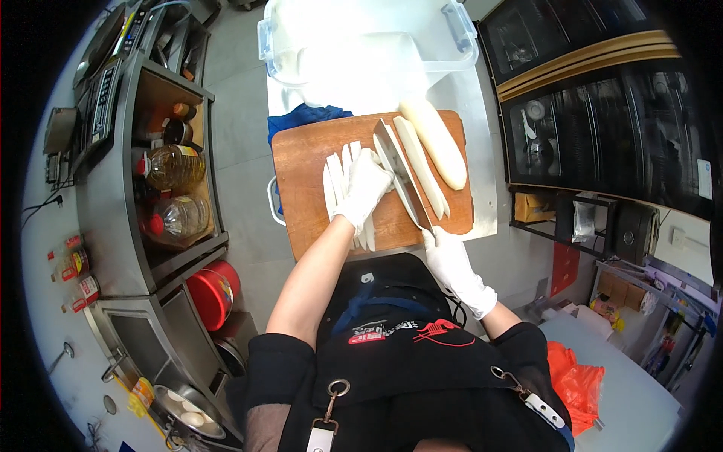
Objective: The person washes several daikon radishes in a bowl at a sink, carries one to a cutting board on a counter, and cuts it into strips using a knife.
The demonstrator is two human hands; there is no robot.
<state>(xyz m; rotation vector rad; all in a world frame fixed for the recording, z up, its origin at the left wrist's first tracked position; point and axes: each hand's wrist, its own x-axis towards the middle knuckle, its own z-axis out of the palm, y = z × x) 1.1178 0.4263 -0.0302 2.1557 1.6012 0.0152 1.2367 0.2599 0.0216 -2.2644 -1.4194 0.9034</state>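
A kitchen knife with a broad blade (pixel 402 169) stands on edge over the wooden cutting board (pixel 305 186). My right hand (pixel 454 268), in a white glove, is closed around its handle, which the fingers hide. My left hand (pixel 367 183), also gloved, has its fingers curled against a white radish piece (pixel 402 189) along the blade's left side. Cut radish strips (pixel 333 178) lie beneath and left of that hand. Right of the blade are long radish slices (pixel 421 166), and beyond them a peeled whole white radish (pixel 434 144).
Behind the board stands a clear plastic bin (pixel 446 62), washed out by glare. A blue cloth (pixel 308 116) pokes out under the board on the metal table (pixel 483 198). Oil bottles (pixel 175 166) fill a shelf at left, above a red bucket (pixel 212 294). A dark glass-fronted cabinet (pixel 587 124) is at right.
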